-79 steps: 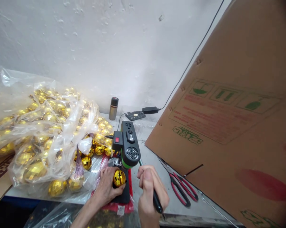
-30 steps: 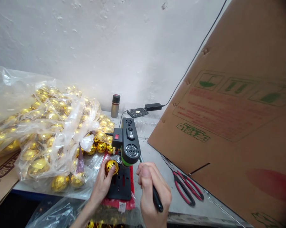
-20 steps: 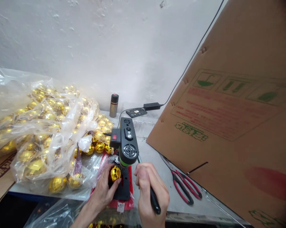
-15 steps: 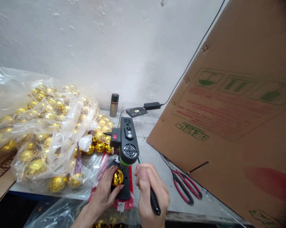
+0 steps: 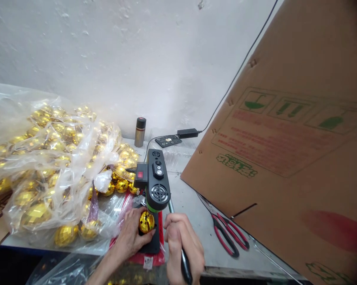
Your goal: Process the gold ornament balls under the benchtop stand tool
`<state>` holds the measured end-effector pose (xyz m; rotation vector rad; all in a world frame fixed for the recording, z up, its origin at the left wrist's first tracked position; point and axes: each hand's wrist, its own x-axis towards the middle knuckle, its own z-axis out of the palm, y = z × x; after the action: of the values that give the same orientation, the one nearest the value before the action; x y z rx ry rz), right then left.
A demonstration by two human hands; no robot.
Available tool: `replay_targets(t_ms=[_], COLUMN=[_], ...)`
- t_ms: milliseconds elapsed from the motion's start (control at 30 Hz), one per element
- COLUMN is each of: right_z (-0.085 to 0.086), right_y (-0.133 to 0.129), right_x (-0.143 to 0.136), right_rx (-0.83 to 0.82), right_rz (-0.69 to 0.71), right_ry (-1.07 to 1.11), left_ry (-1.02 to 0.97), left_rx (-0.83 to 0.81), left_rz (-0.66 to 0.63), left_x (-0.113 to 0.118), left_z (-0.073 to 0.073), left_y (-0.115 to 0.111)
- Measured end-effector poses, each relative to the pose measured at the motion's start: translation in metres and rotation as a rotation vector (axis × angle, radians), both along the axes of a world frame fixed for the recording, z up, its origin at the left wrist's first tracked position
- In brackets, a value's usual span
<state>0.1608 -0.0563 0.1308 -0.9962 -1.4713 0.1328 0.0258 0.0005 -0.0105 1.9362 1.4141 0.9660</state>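
A gold mirrored ball [image 5: 146, 222] rests over the black base of a small device, held from the left by my left hand [image 5: 132, 234], thumb at its lower edge. Right above the ball is the round end of the device's black head [image 5: 158, 180], with a green band beneath it. My right hand [image 5: 184, 247] is wrapped round a black-handled lever [image 5: 185, 266], whose metal rod runs up beside the device. Red plastic [image 5: 161, 253] lies under the base.
Clear plastic bags of gold balls [image 5: 56, 158] fill the left. A small bottle [image 5: 140, 132], a dark phone-like object [image 5: 168, 141] and a black adapter [image 5: 187, 133] sit near the wall. Red-handled pliers [image 5: 230, 235] lie by a large cardboard box [image 5: 273, 158] at the right.
The whole view has shifted slightly, moving most things a little left. My right hand and the lever handle are a bit lower. The ball shows a different side, with my left hand still around it.
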Motion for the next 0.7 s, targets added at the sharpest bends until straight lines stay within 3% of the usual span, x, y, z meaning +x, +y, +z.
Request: replay_targets(t_ms=[100, 233, 500, 700], right_z=[-0.017, -0.032, -0.037, -0.047], right_y=[-0.001, 0.004, 0.014, 0.014], right_x=[-0.003, -0.003, -0.011, -0.01], right_rx=[-0.011, 0.098, 0.218, 0.204], right_rz=[-0.035, -0.039, -0.123, -0.132], right_ry=[0.008, -0.018, 0.061, 0.064], left_ry=[0.02, 0.035, 0.049, 0.042], left_rx=[-0.001, 0.026, 0.013, -0.025], left_rz=[-0.003, 0.001, -0.004, -0.013], left_x=[0.001, 0.001, 0.004, 0.005], left_z=[0.0, -0.004, -0.003, 0.0], left_y=[-0.001, -0.002, -0.003, -0.002])
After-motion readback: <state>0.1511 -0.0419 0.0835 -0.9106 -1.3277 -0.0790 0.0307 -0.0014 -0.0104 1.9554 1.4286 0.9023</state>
